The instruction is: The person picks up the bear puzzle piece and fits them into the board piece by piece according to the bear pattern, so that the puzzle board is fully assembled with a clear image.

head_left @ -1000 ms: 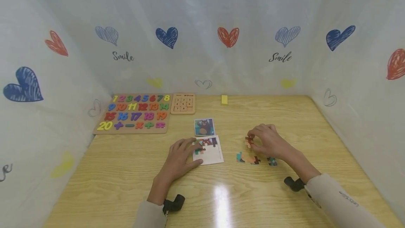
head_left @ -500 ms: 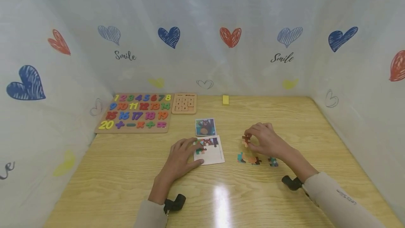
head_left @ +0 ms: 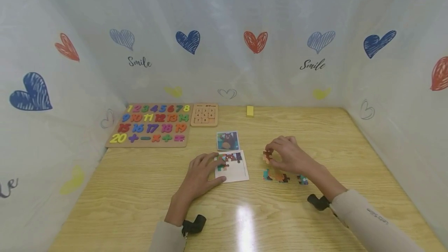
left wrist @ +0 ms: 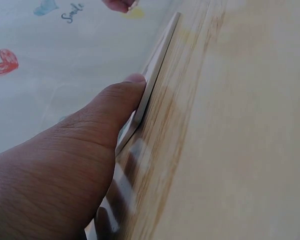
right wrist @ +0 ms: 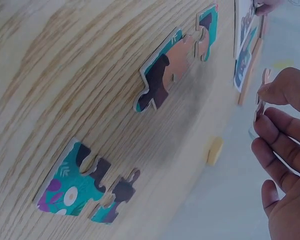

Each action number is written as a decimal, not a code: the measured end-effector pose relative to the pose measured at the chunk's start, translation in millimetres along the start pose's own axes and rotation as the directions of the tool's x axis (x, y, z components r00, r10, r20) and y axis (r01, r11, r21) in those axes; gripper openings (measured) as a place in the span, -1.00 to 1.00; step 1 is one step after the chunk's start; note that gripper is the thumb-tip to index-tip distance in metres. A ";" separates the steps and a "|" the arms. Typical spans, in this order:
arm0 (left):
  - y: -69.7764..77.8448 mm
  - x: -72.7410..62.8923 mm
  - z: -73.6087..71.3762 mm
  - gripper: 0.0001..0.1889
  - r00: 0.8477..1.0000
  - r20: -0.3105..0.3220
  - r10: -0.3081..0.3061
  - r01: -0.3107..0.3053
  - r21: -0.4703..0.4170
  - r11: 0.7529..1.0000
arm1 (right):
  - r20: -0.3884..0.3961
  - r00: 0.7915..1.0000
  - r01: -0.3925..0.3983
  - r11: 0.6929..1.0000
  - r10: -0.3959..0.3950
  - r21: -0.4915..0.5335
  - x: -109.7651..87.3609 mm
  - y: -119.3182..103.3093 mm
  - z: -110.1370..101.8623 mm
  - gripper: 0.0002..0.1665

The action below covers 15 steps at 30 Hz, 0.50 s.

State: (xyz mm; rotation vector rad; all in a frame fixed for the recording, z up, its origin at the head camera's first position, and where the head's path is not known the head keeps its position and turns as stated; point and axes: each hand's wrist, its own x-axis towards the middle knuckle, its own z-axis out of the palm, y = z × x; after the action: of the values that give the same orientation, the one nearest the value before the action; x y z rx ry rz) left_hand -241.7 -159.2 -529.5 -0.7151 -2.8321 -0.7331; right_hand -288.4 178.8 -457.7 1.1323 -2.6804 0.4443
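Head view: a person's right hand (head_left: 290,155) pinches 1 puzzle piece (head_left: 267,156) right of the white puzzle board (head_left: 237,172), whose left side the left hand (head_left: 200,174) touches, fingers loosely extended.

At the back left of the table (head_left: 122,205) lies the number board (head_left: 147,144), with the sliding number puzzle (head_left: 204,125) just right of it and a small block (head_left: 250,111) farther right. Nearer, the bear card (head_left: 227,140) lies behind the puzzle tray (head_left: 238,173); the left hand (head_left: 200,175) is at the tray's left side. To the right, loose jigsaw pieces (right wrist: 162,72) lie on the near side of the right hand (head_left: 288,155).
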 end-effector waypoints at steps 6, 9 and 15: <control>-1.5 0.2 0.1 -0.46 0.999 0.043 -0.026 0.026 0.002 1.000 | -0.008 0.999 0.039 0.999 -0.039 0.017 6.8 -5.5 3.4 -0.72; -2.1 0.2 0.6 -0.46 0.999 0.039 -0.022 0.021 0.011 1.000 | -0.006 0.998 0.055 0.998 -0.055 0.015 10.8 -8.1 5.6 -0.73; -0.9 0.1 0.4 -0.49 1.000 0.009 0.005 -0.005 0.008 1.000 | 0.003 0.997 0.073 0.997 -0.073 0.028 18.2 -14.1 9.2 -0.74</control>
State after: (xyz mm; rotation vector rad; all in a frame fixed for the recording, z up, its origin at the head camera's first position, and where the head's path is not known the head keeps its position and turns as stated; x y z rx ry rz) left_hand -242.2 -159.7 -530.2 -0.7262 -2.8382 -0.7189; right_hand -291.3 154.2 -458.1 1.2347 -2.6340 0.4686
